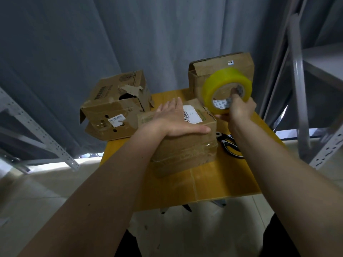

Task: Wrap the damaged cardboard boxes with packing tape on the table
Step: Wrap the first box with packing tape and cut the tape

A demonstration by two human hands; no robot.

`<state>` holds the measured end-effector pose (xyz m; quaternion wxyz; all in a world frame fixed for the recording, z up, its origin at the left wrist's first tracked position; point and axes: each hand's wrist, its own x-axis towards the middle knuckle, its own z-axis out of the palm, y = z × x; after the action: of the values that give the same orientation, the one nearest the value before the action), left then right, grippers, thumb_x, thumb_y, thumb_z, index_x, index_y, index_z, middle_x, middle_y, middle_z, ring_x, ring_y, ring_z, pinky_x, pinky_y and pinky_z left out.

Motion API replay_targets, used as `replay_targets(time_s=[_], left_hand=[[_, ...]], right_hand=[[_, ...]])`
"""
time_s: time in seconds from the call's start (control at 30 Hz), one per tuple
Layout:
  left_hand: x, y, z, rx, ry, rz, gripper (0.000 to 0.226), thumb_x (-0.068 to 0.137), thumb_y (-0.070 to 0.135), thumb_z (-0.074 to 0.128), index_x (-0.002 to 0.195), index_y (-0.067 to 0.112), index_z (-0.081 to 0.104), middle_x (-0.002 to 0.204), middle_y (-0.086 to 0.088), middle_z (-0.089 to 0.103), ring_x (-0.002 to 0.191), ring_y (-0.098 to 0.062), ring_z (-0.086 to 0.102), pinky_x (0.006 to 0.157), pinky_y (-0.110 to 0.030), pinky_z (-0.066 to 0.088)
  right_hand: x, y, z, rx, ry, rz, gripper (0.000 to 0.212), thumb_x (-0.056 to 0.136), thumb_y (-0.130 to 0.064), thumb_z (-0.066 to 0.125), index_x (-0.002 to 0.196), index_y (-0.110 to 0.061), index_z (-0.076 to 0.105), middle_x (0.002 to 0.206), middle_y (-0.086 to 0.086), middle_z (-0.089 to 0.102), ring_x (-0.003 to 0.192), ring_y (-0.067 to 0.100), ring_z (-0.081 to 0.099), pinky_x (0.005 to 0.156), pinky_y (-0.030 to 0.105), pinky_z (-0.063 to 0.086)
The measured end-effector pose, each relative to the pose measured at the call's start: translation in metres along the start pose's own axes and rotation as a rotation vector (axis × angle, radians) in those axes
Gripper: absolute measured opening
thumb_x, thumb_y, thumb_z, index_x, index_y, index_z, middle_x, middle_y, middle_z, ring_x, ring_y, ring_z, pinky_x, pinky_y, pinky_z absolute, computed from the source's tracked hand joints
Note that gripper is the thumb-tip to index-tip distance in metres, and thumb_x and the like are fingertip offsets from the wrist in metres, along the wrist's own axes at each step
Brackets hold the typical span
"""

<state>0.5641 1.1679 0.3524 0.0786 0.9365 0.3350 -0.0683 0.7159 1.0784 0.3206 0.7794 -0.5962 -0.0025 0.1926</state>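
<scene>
While near box (183, 141) sits mid-table (222, 184), clear tape already banding front: wrapping step under way. Left hand (176, 119) flat, fingers straight, pressing top. Right hand (239, 108) grips raised tape roll (225, 89). Next: carry strip round box. Torn box (115, 106) behind-left untaped.

Dim, soft indoor light; wide-angle bending and blur at edges

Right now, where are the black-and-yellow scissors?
The black-and-yellow scissors lie on the yellow table, right of the taped cardboard box, partly hidden under the right forearm.
</scene>
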Motion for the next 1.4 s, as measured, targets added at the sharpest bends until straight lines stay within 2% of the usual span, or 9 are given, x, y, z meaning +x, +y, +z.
replay_targets(time_s=[0.23, 0.33, 0.47, 0.57, 0.8, 1.0, 1.13, 1.27, 1.4], left_hand=[[0.003, 0.0, -0.002, 0.04, -0.013, -0.005, 0.14, 0.052, 0.098, 0.04, 0.155, 0.014, -0.003, 0.164, -0.006, -0.001, 0.15, -0.029, 0.002, 0.121, -0.047, 0.004], [0.004, 0.002, -0.006, 0.043, -0.05, -0.014, 0.136, 0.054, 0.097, 0.043, 0.155, 0.022, -0.007, 0.164, -0.008, -0.001, 0.15, -0.032, 0.001, 0.12, -0.05, 0.004], [0.013, 0.021, -0.013, 0.065, -0.154, -0.064, 0.135, 0.053, 0.091, 0.058, 0.149, 0.039, -0.021, 0.161, -0.014, -0.017, 0.146, -0.045, -0.008, 0.114, -0.063, 0.002], [0.022, 0.036, -0.014, 0.052, -0.178, -0.05, 0.138, 0.051, 0.089, 0.063, 0.149, 0.039, -0.021, 0.159, -0.008, -0.026, 0.146, -0.041, -0.016, 0.112, -0.07, 0.001], [0.022, 0.029, 0.004, -0.029, 0.131, 0.109, 0.128, 0.052, 0.088, 0.059, 0.155, 0.027, 0.012, 0.154, -0.012, 0.028, 0.14, -0.033, 0.024, 0.112, -0.044, 0.02], [-0.002, 0.024, -0.002, -0.2, 0.318, 0.281, 0.127, 0.051, 0.08, 0.067, 0.153, 0.034, 0.008, 0.144, -0.009, 0.036, 0.13, -0.027, 0.033, 0.101, -0.033, 0.025], [-0.02, 0.026, -0.019, -0.4, 0.558, 0.345, 0.131, 0.049, 0.082, 0.063, 0.155, 0.029, 0.008, 0.145, -0.007, 0.034, 0.134, -0.024, 0.03, 0.109, -0.033, 0.025], [-0.031, 0.019, -0.012, -0.634, 0.658, 0.307, 0.129, 0.052, 0.077, 0.067, 0.154, 0.023, 0.009, 0.145, -0.003, 0.03, 0.138, -0.015, 0.025, 0.109, -0.023, 0.021], [-0.039, 0.006, 0.006, -0.765, 0.559, 0.221, 0.124, 0.052, 0.067, 0.076, 0.152, 0.027, 0.015, 0.137, 0.002, 0.027, 0.136, -0.013, 0.027, 0.112, -0.026, 0.025]], right_hand=[[0.005, 0.033, -0.003, 0.097, -0.086, 0.402, 0.041, 0.094, -0.029, 0.061, 0.126, -0.006, 0.051, 0.117, 0.016, 0.062, 0.083, 0.031, 0.066, 0.052, 0.039, 0.054], [0.005, 0.038, -0.004, 0.118, -0.117, 0.432, 0.04, 0.091, -0.018, 0.065, 0.126, -0.003, 0.054, 0.117, 0.018, 0.064, 0.083, 0.03, 0.067, 0.055, 0.038, 0.055], [0.006, 0.042, -0.002, 0.071, -0.135, 0.447, 0.039, 0.088, -0.016, 0.069, 0.123, -0.003, 0.058, 0.117, 0.019, 0.066, 0.102, 0.033, 0.067, 0.089, 0.046, 0.055], [0.006, 0.043, -0.004, 0.065, -0.14, 0.469, 0.037, 0.087, -0.019, 0.07, 0.119, -0.004, 0.061, 0.114, 0.019, 0.068, 0.104, 0.034, 0.067, 0.092, 0.048, 0.053], [0.0, 0.045, 0.0, 0.09, -0.176, 0.478, 0.038, 0.087, -0.018, 0.068, 0.121, -0.005, 0.062, 0.114, 0.018, 0.069, 0.094, 0.032, 0.067, 0.093, 0.049, 0.052], [-0.017, 0.012, 0.002, 0.203, -0.159, 0.292, 0.037, 0.084, -0.012, 0.068, 0.12, -0.007, 0.059, 0.109, 0.017, 0.069, 0.075, 0.028, 0.069, 0.075, 0.041, 0.06], [-0.034, -0.04, 0.016, 0.269, -0.238, 0.027, 0.015, 0.083, -0.008, 0.068, 0.092, -0.017, 0.06, 0.086, 0.007, 0.069, 0.06, 0.017, 0.067, 0.05, 0.025, 0.054], [-0.053, -0.07, 0.028, 0.025, -0.317, -0.168, 0.014, 0.078, -0.01, 0.072, 0.084, -0.018, 0.062, 0.082, 0.005, 0.069, 0.071, 0.022, 0.066, 0.054, 0.028, 0.048], [-0.068, -0.054, 0.037, -0.146, -0.308, -0.292, 0.017, 0.079, -0.007, 0.068, 0.074, -0.021, 0.061, 0.074, -0.002, 0.064, 0.073, 0.018, 0.062, 0.059, 0.025, 0.047]])
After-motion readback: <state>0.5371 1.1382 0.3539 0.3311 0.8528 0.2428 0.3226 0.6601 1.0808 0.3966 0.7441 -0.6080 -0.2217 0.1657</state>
